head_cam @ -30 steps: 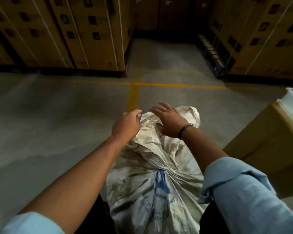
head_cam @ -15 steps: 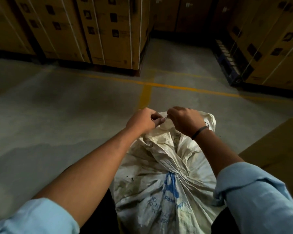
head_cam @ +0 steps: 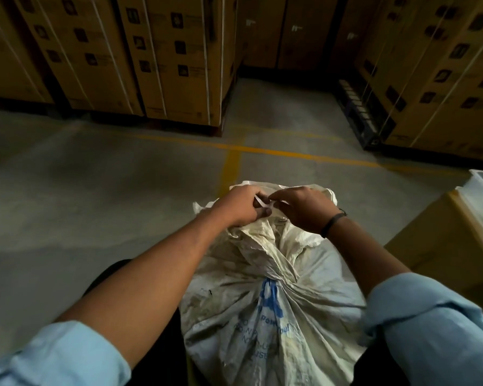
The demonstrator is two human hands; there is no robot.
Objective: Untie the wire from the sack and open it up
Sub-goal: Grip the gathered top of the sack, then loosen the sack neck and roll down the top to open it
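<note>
My left hand (head_cam: 241, 205) and right hand (head_cam: 304, 211) meet atop the white sack (head_cam: 262, 307) standing on the floor (head_cam: 95, 207) before me, both pinching a thin pale wire (head_cam: 263, 202) between them.

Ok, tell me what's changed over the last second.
The right hand, flat on the sack a second ago, has curled and met the left hand at the top; both now pinch a thin pale strip between them. The sack stays gathered at its neck, unopened.
</note>
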